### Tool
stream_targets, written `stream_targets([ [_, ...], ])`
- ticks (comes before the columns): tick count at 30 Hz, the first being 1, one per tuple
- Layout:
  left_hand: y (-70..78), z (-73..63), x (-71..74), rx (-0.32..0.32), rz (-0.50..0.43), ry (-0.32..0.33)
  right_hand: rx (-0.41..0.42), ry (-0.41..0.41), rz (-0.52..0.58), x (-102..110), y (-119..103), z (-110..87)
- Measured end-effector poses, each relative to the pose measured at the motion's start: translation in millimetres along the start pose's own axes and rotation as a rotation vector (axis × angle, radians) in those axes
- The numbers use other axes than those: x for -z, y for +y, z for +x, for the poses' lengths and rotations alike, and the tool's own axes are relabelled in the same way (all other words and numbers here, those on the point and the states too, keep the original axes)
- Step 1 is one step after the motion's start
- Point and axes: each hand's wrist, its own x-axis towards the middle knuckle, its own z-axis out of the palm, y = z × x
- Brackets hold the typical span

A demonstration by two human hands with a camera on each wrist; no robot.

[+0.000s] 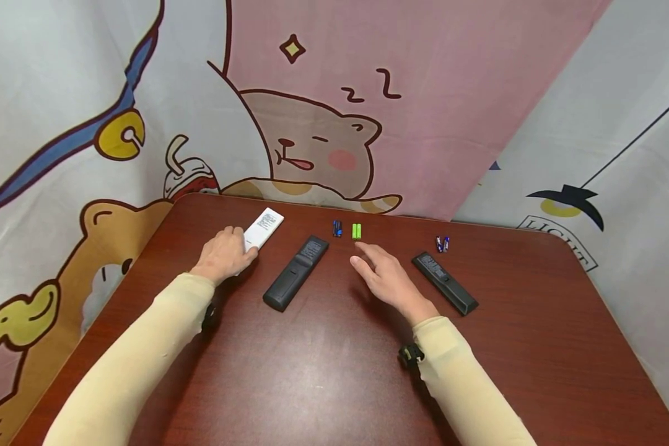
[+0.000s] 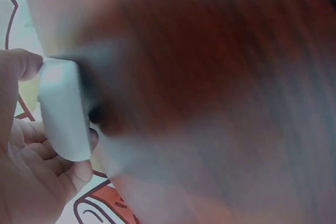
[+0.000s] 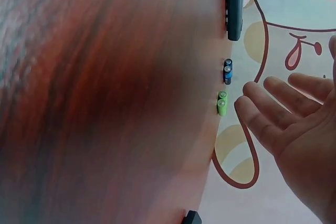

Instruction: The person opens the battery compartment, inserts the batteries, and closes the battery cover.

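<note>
My left hand holds a white remote control lying face down at the table's far left. In the left wrist view, thumb and fingers grip both sides of that white remote. Over the middle of the table, my right hand is apart from everything, its fingers stretched toward two green batteries. Beside these lie blue-and-black batteries. In the right wrist view, the right hand has nothing in its fingers, and the green batteries stand out past the fingertips.
A black remote lies face down between the hands, and another black remote lies right of the right hand. Two blue-and-white batteries sit behind that one. The brown table ends at a printed cloth at the back.
</note>
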Motion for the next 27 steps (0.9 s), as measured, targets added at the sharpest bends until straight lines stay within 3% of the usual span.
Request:
stream_targets([
  [8,5.9,0.2,4.2,0.034,-0.093,0.005,0.007,0.005,0.018,-2.9,-2.9,0.7],
  [27,17.8,1.5,10.3,0.168,-0.432,-0.136,0.040,-0.003,0.054,-9.4,-15.1,6.5],
])
